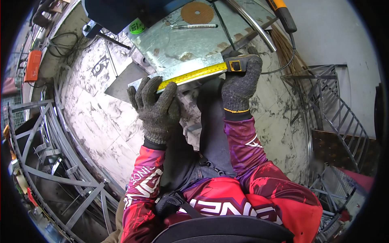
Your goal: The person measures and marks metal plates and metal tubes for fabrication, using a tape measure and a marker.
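Note:
A tape measure (236,65) sits in my gloved right hand (243,81), its fingers closed round the case. The yellow blade (194,75) runs out to the left along a flat metal piece (202,63). My gloved left hand (156,103) grips the left end of that metal piece, the thumb close to the blade's end. Fingers hide the blade's very tip and part of the metal. Both hands are just in front of the near edge of a metal-topped table (170,44).
On the table lie a marker (195,26) and a brown cutting disc (197,13). An orange-handled power tool (283,15) with a cable is at upper right. Metal frames stand at left (60,182) and right (340,109). An orange box (32,66) is at upper left.

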A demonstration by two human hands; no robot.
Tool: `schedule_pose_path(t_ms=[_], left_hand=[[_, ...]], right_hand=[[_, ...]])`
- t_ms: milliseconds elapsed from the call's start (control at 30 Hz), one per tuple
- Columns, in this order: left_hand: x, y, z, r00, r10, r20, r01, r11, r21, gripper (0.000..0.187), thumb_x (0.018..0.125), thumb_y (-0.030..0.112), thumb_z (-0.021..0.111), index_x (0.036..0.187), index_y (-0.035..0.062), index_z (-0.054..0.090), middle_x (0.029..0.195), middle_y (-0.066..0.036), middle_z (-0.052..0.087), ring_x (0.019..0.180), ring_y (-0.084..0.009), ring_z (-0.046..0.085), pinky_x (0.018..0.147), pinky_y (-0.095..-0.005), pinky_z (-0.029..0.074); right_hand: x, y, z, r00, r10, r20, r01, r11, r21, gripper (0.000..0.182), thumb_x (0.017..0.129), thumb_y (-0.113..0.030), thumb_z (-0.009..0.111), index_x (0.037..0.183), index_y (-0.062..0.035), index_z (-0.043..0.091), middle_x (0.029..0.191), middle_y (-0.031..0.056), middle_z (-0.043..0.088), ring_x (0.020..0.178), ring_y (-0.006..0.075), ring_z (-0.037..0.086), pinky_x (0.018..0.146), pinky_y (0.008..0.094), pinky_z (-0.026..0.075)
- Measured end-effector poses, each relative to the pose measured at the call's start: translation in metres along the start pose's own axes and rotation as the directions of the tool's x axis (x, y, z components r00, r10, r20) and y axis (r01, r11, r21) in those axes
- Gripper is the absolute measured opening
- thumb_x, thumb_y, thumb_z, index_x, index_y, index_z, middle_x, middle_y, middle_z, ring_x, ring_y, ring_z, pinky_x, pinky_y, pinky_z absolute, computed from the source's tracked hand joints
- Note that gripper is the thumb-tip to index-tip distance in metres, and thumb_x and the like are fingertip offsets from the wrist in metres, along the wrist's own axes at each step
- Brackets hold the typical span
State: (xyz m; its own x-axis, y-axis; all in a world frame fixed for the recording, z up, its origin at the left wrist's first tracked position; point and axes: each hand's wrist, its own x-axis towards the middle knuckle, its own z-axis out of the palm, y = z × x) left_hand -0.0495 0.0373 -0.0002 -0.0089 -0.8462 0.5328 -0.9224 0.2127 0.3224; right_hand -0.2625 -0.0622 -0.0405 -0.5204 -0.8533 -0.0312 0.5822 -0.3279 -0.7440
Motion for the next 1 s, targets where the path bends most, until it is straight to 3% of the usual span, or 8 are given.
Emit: schedule_pose_path(t_ms=[100, 167, 600, 1000], left_hand=[[0.001, 0.002, -0.002, 1.000, -0.006, 0.008, 0.006, 1.000, -0.011, 0.028, 0.088, 0.024, 0.071, 0.115, 0.0228, 0.078, 0.131, -0.010, 0.064, 0.135, -0.0356, 0.054, 0.124, -0.0605, 0.022], [0.003, 0.003, -0.002, 1.000, 0.006, -0.011, -0.006, 1.000, -0.027, 0.034, 0.079, 0.016, 0.073, 0.113, 0.0173, 0.077, 0.129, -0.013, 0.065, 0.134, -0.0375, 0.055, 0.124, -0.0607, 0.022], [0.003, 0.003, -0.003, 1.000, 0.010, 0.000, -0.010, 1.000, -0.024, 0.034, 0.079, 0.017, 0.073, 0.113, 0.0168, 0.076, 0.130, -0.012, 0.066, 0.134, -0.0369, 0.055, 0.124, -0.0606, 0.022], [0.002, 0.002, -0.001, 1.000, 0.012, -0.005, -0.012, 1.000, -0.014, 0.032, 0.082, 0.019, 0.072, 0.113, 0.0170, 0.077, 0.130, -0.013, 0.066, 0.134, -0.0371, 0.056, 0.124, -0.0605, 0.022]], right_hand=[[-0.004, -0.002, 0.006, 0.998, 0.041, -0.049, -0.039, 0.999, 0.036, 0.034, 0.103, -0.037, 0.064, 0.117, -0.0072, 0.059, 0.108, 0.0164, 0.069, 0.099, 0.0316, 0.069, 0.097, 0.0482, 0.057], [-0.003, -0.002, 0.006, 0.998, 0.043, -0.040, -0.041, 0.998, 0.051, 0.033, 0.103, -0.036, 0.063, 0.117, -0.0067, 0.060, 0.108, 0.0168, 0.070, 0.099, 0.0316, 0.069, 0.097, 0.0479, 0.057], [-0.003, -0.002, 0.006, 0.999, 0.006, -0.053, -0.006, 1.000, 0.012, 0.031, 0.102, -0.034, 0.064, 0.115, -0.0062, 0.061, 0.108, 0.0145, 0.068, 0.099, 0.0290, 0.068, 0.095, 0.0456, 0.057], [-0.009, -0.010, 0.011, 0.995, 0.088, -0.035, -0.086, 0.994, 0.071, 0.029, 0.102, -0.035, 0.065, 0.113, -0.0086, 0.061, 0.103, 0.0095, 0.065, 0.096, 0.0262, 0.066, 0.095, 0.0450, 0.057]])
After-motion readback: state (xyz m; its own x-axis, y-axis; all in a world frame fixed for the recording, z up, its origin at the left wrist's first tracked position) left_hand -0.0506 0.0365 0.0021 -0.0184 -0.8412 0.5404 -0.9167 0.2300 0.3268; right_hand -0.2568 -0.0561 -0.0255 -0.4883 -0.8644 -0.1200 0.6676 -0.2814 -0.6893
